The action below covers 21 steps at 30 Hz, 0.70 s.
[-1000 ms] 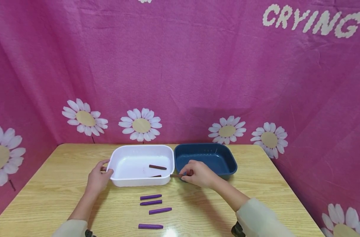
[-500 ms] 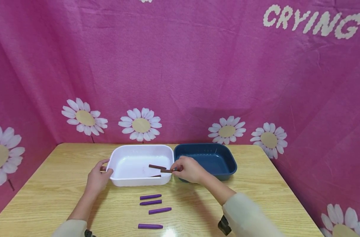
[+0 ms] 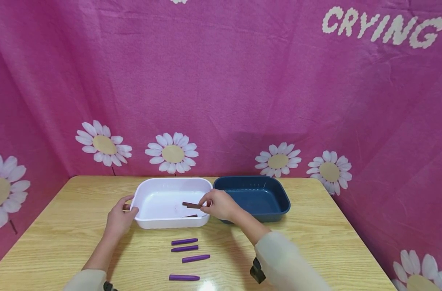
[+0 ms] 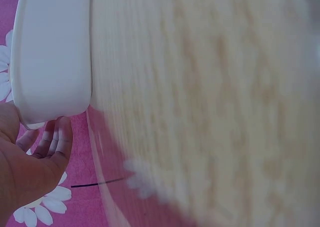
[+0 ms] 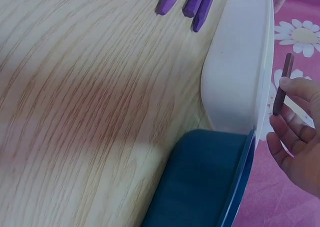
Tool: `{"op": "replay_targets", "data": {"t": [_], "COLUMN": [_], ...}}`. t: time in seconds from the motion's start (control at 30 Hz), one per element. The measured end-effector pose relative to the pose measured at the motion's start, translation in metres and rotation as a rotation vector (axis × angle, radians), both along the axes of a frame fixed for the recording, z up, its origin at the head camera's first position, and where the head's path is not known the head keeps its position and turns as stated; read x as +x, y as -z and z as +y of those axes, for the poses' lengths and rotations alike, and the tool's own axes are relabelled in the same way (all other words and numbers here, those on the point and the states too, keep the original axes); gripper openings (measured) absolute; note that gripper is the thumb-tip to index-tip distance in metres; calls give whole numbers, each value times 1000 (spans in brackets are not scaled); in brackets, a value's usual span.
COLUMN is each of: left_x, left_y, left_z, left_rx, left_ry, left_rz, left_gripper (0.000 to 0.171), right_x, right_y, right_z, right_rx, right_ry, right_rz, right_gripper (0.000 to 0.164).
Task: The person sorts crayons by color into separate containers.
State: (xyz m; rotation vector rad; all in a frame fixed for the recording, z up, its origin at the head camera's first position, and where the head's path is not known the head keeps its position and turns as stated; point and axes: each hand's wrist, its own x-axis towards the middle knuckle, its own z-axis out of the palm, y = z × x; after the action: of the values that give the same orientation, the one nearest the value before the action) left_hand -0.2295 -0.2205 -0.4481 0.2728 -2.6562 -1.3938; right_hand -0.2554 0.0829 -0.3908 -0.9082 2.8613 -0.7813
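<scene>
While the left hand grips the white tray, curled right fingers pinch a brown crayon above it.

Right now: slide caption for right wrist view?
Right hand pinches a brown stick by the white tray, blue tray alongside.

The near wall of the white basin hides part of a brown crayon. The head view cuts off the near edge of the tabletop; the right wrist view crops three purple crayons and the blue basin.
</scene>
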Motion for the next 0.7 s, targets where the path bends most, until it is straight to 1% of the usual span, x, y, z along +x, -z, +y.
{"op": "replay_targets", "data": {"t": [0.17,0.3,0.47,0.57,0.7], "left_x": [-1,0,-1,-1,0], "left_y": [1,0,0,1,2], "left_z": [0,-1,-1,-1,0], "left_rx": [-1,-6,-6,-4,-7], "left_ry": [-6,-4,-3,-7,-13], "left_rz": [-1,-12,-12,-11,-8], "left_gripper": [52,53,53,53,53], "right_x": [-2,1,3,1,-3], "right_y": [3,4,6,9,16], "right_z": [-9,-18,-28,-33,-37], "right_rx": [0,28,55,58,64], "right_ry": [0,32,60,73,102], "right_rz": [13,28,-1,-6,-3], "right_gripper": [13,14,14,13,13]}}
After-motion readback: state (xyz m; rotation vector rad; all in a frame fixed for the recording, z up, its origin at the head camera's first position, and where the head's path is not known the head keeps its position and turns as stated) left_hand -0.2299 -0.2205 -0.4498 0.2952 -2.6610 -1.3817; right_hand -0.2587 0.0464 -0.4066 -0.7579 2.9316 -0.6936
